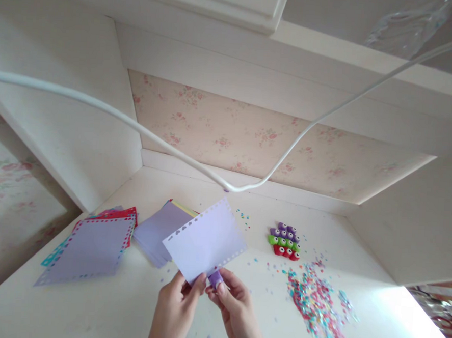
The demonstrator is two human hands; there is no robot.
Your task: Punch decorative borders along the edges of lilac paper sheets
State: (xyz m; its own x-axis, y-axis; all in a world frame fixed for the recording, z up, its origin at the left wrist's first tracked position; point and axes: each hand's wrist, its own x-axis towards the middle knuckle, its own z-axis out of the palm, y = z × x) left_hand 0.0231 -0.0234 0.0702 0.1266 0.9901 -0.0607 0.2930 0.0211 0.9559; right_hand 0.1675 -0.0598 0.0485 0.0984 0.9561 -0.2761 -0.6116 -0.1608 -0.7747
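Note:
A lilac sheet of paper (208,239) is held up over the desk by my left hand (177,306), whose thumb and fingers pinch its lower edge. Small shapes are punched along two of its opposite edges. My right hand (235,307) is closed around a small purple craft punch (215,279), which sits at the sheet's lower right edge. I cannot tell whether the paper is inside the punch slot. Behind the sheet, to the left, lies a stack of plain lilac paper (161,229).
At the left, punched lilac paper (91,245) lies over red and turquoise punched sheets (121,213). Several purple, green and red punches (285,240) stand grouped at the right, near a heap of colourful confetti (319,302). A white cable or tube (195,163) crosses in front of the desk's back.

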